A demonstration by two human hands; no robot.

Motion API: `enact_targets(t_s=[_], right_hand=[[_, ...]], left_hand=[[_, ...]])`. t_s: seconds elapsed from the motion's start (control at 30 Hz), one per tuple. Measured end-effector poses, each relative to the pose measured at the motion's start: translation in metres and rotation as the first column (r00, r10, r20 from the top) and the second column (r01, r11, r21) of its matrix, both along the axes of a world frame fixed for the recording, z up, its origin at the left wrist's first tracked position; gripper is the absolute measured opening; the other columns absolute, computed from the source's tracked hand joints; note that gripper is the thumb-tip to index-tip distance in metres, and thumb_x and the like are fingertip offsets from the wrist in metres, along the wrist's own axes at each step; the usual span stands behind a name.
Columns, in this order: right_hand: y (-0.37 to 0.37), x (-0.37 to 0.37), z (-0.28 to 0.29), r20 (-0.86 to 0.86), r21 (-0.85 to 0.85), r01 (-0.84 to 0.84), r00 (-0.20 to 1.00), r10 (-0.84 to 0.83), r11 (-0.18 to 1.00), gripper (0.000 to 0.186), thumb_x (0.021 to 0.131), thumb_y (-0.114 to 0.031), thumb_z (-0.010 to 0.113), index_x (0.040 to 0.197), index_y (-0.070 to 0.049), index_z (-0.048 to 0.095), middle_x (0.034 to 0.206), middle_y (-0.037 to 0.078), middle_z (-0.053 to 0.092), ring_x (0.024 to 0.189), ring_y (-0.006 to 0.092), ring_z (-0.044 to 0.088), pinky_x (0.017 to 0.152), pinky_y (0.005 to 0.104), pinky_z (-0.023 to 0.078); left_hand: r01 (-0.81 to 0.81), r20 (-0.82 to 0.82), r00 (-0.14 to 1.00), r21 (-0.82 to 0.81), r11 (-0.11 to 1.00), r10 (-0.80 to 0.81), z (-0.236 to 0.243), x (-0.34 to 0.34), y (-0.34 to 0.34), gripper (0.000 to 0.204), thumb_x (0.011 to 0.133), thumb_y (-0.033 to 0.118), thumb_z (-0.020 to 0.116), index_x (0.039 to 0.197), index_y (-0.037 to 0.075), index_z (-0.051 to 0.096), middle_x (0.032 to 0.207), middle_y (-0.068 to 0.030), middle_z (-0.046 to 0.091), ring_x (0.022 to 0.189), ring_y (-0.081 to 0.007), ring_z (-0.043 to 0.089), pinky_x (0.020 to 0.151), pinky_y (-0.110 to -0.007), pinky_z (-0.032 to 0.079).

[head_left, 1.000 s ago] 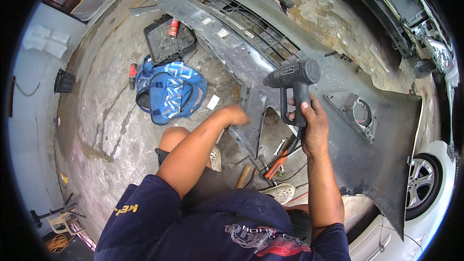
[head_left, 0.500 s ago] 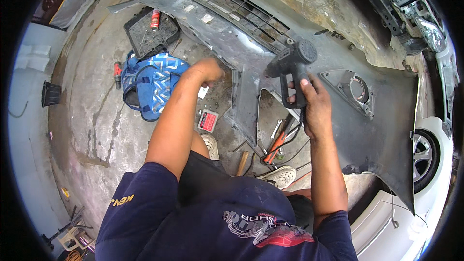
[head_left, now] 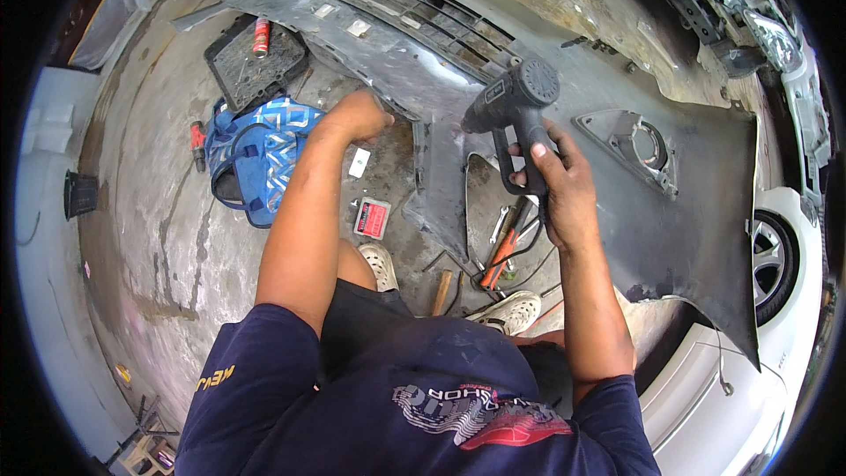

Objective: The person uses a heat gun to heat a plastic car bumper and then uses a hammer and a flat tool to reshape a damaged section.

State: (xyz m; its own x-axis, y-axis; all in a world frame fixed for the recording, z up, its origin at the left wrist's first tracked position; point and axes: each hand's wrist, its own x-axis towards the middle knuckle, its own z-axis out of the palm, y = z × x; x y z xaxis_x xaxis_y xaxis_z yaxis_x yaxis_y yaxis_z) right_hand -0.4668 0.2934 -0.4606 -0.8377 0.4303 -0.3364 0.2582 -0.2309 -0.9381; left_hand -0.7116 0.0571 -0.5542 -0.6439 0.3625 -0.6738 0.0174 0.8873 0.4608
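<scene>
A large grey car bumper (head_left: 705, 185) with a grille lies in front of me, its surface scuffed and dusty. My right hand (head_left: 560, 176) is wrapped round the handle of a black heat gun (head_left: 520, 106). The gun is held above the bumper, its nozzle pointing left at a narrow part of it. At the bumper's near inner edge, my left hand (head_left: 359, 116) is closed with curled fingers that seem to grip that edge; the fingertips are partly hidden. Below this hand a small white card (head_left: 359, 163) lies on the floor.
Left of my left arm are a blue patterned bag (head_left: 264, 145), a red drill (head_left: 197, 145) and a black tray (head_left: 238, 70) with a red can (head_left: 262, 37). Near my shoes lie a red-labelled box (head_left: 372, 218), a hammer (head_left: 442, 293) and an orange-handled tool (head_left: 504, 251). A white car (head_left: 705, 388) stands right.
The whole view has shifted slightly. My left hand has moved a little farther forward, showing more of the white card. The heat gun stays in my right hand over the bumper.
</scene>
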Motion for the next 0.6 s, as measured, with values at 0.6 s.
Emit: enact_targets(t_s=[0.6], right_hand=[[0.010,0.050,0.021,-0.056,-0.020,0.184,0.981,-0.185,0.983,0.068,0.098,-0.020,0.072,0.153,0.008,0.044,0.110,0.017,0.074,0.078,0.0154,0.067,0.077,0.0286,0.056]], left_hand=[[0.079,-0.002,0.997,0.036,0.996,-0.079,-0.017,0.003,0.007,0.039,0.094,0.027,0.077,0.117,-0.004,0.074,0.099,-0.0162,0.077,0.073,-0.0232,0.074,0.067,-0.038,0.058]])
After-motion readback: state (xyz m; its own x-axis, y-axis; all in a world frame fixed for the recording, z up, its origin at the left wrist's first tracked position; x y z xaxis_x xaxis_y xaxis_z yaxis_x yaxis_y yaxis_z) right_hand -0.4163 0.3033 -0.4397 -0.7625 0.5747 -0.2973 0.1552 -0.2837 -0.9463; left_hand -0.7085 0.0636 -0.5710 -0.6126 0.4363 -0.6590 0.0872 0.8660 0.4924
